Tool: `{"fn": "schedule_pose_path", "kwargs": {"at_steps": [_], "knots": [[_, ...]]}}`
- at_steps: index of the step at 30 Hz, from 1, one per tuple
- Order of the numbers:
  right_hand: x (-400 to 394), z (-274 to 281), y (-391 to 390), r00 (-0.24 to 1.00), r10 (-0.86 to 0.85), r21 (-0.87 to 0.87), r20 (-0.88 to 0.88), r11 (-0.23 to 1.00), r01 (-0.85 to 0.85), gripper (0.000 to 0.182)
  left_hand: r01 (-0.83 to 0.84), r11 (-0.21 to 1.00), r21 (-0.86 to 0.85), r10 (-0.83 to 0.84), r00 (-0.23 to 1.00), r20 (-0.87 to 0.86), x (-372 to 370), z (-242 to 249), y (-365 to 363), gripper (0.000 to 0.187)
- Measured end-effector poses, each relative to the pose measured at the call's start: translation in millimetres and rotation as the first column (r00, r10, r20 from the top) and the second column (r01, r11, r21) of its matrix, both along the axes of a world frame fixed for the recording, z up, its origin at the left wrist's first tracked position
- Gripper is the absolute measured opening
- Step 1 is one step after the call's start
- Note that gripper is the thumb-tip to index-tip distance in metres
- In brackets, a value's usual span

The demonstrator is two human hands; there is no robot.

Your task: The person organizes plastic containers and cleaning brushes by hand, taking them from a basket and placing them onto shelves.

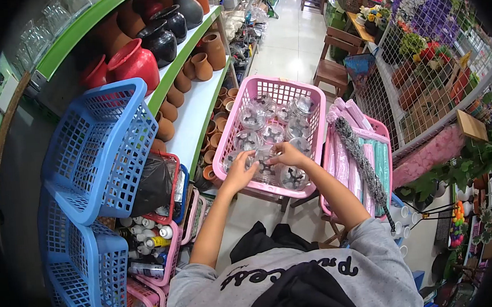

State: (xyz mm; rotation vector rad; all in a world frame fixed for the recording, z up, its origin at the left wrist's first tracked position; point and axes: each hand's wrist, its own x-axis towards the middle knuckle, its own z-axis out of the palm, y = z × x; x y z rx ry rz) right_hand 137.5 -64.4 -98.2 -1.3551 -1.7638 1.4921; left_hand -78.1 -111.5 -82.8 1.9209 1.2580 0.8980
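A pink plastic basket point(219, 155) stands before me, holding several clear round containers point(272, 133) with dark branching shapes on or inside them. My left hand point(241, 172) grips the near side of one clear container point(265, 164) at the basket's front, thumb towards the middle. From the other side my right hand point(289, 155) holds the same container, fingers curled at its rim. It sits among the others, partly hidden by my fingers. Another clear container point(293, 177) lies just below my right hand.
A second pink basket point(382, 129) to the right holds wrapped pink and green rolls, with a fuzzy grey strip point(353, 146) across it. Stacked blue baskets point(101, 158) stand at left, beside shelves of clay pots point(201, 66). A wooden chair point(331, 73) stands beyond.
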Motion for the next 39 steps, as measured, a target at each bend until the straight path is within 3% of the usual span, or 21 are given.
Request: {"fn": "schedule_pose_path", "kwargs": {"at_steps": [1, 3, 10, 12, 14, 16, 17, 20, 21, 23, 24, 25, 26, 27, 31, 33, 34, 35, 37, 39], "knots": [[1.2, 0.2, -1.5, 1.000, -0.002, 0.005, 0.003, 1.000, 0.002, 0.036, 0.002, 1.000, 0.005, -0.002, 1.000, 0.003, -0.8, 1.2, 1.4, 0.039], [1.7, 3.2, -6.8, 0.968, -0.141, -0.195, -0.207, 0.976, 0.101, 0.028, -0.060, 0.992, -0.108, 0.070, 0.993, 0.090, -4.0, 2.4, 2.2, 0.036], [19.9, 12.9, -6.4, 0.881, -0.377, -0.372, -0.286, 0.891, 0.260, 0.023, -0.030, 0.974, -0.223, 0.100, 0.946, 0.307, -9.6, -17.7, 14.3, 0.034], [22.4, 13.2, -3.4, 0.752, -0.516, -0.441, -0.410, 0.834, 0.332, 0.023, -0.043, 0.978, -0.205, 0.112, 0.935, 0.336, -6.7, -18.0, 15.9, 0.035], [25.6, 16.7, -2.9, 0.735, -0.525, -0.462, -0.428, 0.827, 0.321, 0.025, -0.054, 0.981, -0.188, 0.120, 0.924, 0.363, -2.2, -12.2, 17.0, 0.036], [26.0, 26.0, -7.3, 0.717, -0.536, -0.482, -0.446, 0.818, 0.312, 0.028, 0.085, 0.931, -0.356, 0.157, 0.786, 0.598, 4.9, 4.6, 16.4, 0.058], [22.3, 30.5, -10.2, 0.659, -0.563, -0.511, -0.498, 0.805, 0.302, 0.028, 0.092, 0.931, -0.353, 0.150, 0.786, 0.599, 9.8, 13.2, 14.3, 0.058], [15.5, 46.4, -19.9, 0.579, -0.593, -0.541, -0.560, 0.791, 0.286, 0.032, 0.121, 0.975, -0.187, -0.027, 0.899, 0.438, 24.4, 39.9, 7.9, 0.106], [15.0, 50.2, -22.7, 0.564, -0.593, -0.547, -0.574, 0.791, 0.275, 0.034, 0.130, 0.974, -0.184, -0.038, 0.899, 0.437, 28.3, 39.9, 11.3, 0.106], [15.1, 57.8, -29.6, 0.555, -0.592, -0.539, -0.585, 0.795, 0.280, 0.035, 0.337, 0.939, -0.067, -0.244, 0.791, 0.561, 36.5, 40.1, 17.2, 0.105], [15.9, 61.1, -33.9, 0.512, -0.620, -0.562, -0.595, 0.776, 0.287, 0.035, 0.433, 0.893, -0.120, -0.225, 0.662, 0.715, 40.8, 48.7, 14.5, 0.098], [17.3, 64.3, -38.4, 0.467, -0.647, -0.585, -0.603, 0.756, 0.294, 0.035, 0.448, 0.887, -0.116, -0.240, 0.659, 0.713, 43.9, 48.4, 15.5, 0.098], [19.2, 67.4, -42.8, 0.443, -0.656, -0.593, -0.611, 0.750, 0.293, 0.035, 0.505, 0.841, -0.193, -0.069, 0.454, 0.888, 46.8, 47.4, 16.0, 0.095], [20.8, 67.4, -46.3, 0.431, -0.661, -0.590, -0.614, 0.747, 0.305, 0.035, 0.578, 0.778, -0.247, 0.139, 0.226, 0.964, 51.0, 50.9, 15.9, 0.096], [23.0, 73.9, -63.4, 0.425, -0.601, -0.498, -0.677, 0.799, 0.337, 0.034, 0.635, 0.706, -0.314, 0.213, 0.233, 0.949, 87.1, 47.2, 7.2, 0.081], [28.5, 76.6, -70.7, 0.450, -0.612, -0.413, -0.650, 0.782, 0.467, 0.033, 0.638, 0.685, -0.351, 0.270, 0.224, 0.936, 102.3, 48.0, 5.1, 0.072], [34.4, 81.9, -76.2, 0.534, -0.602, -0.317, -0.594, 0.785, 0.532, 0.033, 0.680, 0.644, -0.351, 0.275, 0.223, 0.935, 107.0, 52.8, 1.9, 0.068], [43.4, 81.7, -78.5, 0.521, -0.612, -0.313, -0.594, 0.773, 0.552, 0.033, 0.720, 0.599, -0.350, 0.278, 0.223, 0.934, 111.7, 56.5, -0.5, 0.065], [58.7, 86.8, -82.0, 0.688, -0.604, -0.141, -0.404, 0.784, 0.605, 0.035, 0.757, 0.568, -0.322, 0.246, 0.218, 0.945, 124.1, 45.9, -2.1, 0.061], [75.7, 91.9, -88.2, 0.720, -0.591, -0.064, -0.365, 0.787, 0.613, 0.048, 0.796, 0.495, -0.349, 0.301, 0.220, 0.928, 136.0, 39.7, -5.4, 0.059]]}}
